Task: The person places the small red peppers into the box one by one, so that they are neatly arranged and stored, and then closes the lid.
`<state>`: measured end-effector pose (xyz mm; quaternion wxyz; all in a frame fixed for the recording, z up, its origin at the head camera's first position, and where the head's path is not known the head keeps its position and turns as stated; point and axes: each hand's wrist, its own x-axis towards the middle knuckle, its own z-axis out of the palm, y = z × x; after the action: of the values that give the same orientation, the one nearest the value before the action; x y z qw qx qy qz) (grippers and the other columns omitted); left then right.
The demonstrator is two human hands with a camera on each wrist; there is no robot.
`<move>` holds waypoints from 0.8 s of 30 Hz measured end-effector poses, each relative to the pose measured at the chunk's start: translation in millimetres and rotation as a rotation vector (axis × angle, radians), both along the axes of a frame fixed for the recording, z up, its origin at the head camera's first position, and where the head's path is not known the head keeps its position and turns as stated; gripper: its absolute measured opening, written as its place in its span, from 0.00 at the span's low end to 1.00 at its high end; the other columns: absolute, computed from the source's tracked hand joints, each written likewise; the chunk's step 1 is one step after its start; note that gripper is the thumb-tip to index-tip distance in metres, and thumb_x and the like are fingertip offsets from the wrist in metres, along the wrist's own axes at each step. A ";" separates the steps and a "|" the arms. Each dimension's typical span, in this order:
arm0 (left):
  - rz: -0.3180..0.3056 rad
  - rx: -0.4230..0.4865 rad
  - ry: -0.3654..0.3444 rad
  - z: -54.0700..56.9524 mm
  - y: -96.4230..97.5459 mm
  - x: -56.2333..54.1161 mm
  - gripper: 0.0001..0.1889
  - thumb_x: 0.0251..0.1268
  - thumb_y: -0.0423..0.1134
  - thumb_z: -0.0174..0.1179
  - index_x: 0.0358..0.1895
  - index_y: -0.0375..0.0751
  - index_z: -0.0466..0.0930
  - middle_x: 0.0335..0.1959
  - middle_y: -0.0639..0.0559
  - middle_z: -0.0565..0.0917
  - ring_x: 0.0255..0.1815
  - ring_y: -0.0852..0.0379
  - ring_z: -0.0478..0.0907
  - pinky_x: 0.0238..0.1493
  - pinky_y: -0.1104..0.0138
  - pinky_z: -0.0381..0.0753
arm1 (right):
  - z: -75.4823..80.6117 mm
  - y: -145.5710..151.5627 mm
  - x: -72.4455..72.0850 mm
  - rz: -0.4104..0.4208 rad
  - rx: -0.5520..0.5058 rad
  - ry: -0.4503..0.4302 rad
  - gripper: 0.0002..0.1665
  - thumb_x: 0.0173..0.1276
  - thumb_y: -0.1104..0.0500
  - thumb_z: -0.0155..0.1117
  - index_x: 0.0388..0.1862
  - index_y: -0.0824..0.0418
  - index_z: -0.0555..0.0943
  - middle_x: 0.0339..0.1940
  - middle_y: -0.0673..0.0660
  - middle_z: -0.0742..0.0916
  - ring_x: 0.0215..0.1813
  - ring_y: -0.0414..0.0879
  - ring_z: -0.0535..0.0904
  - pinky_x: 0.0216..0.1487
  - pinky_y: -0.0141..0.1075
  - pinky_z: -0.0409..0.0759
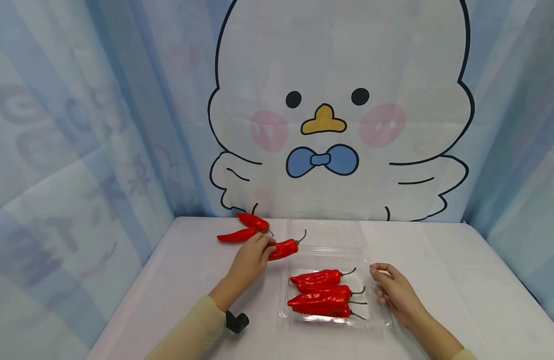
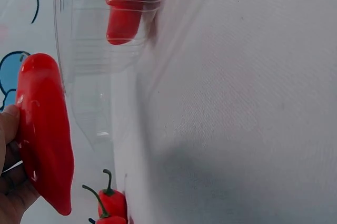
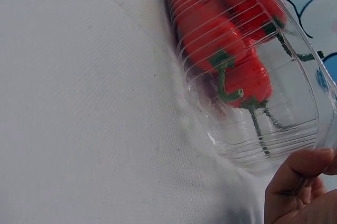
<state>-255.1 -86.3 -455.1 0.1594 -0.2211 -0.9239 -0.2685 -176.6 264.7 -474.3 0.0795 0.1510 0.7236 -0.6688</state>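
Note:
My left hand point(image 1: 254, 254) grips a red pepper point(image 1: 283, 249) by its body, above the table left of a clear plastic box. In the left wrist view, that pepper point(image 2: 45, 134) hangs tip down between thumb and fingers. Several red peppers point(image 1: 322, 301) with green stems lie side by side inside the box point(image 1: 283, 314), whose hinged lid point(image 1: 324, 234) is folded back. At the box's right rim, my right hand point(image 1: 396, 292) pinches the edge; thumb and fingers point(image 3: 303, 166) meet at the box's corner in the right wrist view.
Two more red peppers point(image 1: 237, 236) lie at the back left of the white-covered table point(image 1: 443, 270). A curtain printed with a cartoon bird point(image 1: 322, 60) hangs behind the table, and light blue curtains point(image 1: 79, 150) flank it. A black strap piece point(image 1: 237, 322) shows at the left wrist.

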 end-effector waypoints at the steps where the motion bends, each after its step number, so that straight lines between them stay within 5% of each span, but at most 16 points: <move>1: -0.006 0.003 0.003 0.6 0.9 0.3 0.08 0.70 0.38 0.67 0.49 0.45 0.85 0.44 0.53 0.84 0.42 0.58 0.80 0.50 0.65 0.87 | -0.1 0.1 -0.2 0.000 0.003 0.002 0.23 0.82 0.52 0.56 0.66 0.63 0.66 0.29 0.47 0.75 0.23 0.37 0.69 0.23 0.29 0.72; 12: -0.083 0.005 0.019 7.2 16.5 7.4 0.06 0.71 0.39 0.66 0.47 0.45 0.84 0.40 0.54 0.82 0.41 0.58 0.77 0.53 0.61 0.87 | 1.8 -0.1 0.1 0.003 0.016 0.004 0.25 0.82 0.51 0.56 0.67 0.64 0.66 0.30 0.48 0.75 0.23 0.37 0.68 0.23 0.28 0.71; 24: -0.156 -0.011 -0.017 10.9 35.7 16.4 0.07 0.72 0.41 0.66 0.48 0.46 0.84 0.41 0.55 0.83 0.41 0.61 0.76 0.46 0.71 0.83 | 3.0 -0.9 0.1 0.003 0.018 -0.001 0.25 0.82 0.52 0.55 0.67 0.65 0.66 0.29 0.48 0.74 0.23 0.37 0.68 0.23 0.29 0.71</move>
<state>-238.7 -50.6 -444.2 0.1289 -0.2909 -0.9067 -0.2769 -176.5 263.7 -471.3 0.0797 0.1510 0.7297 -0.6621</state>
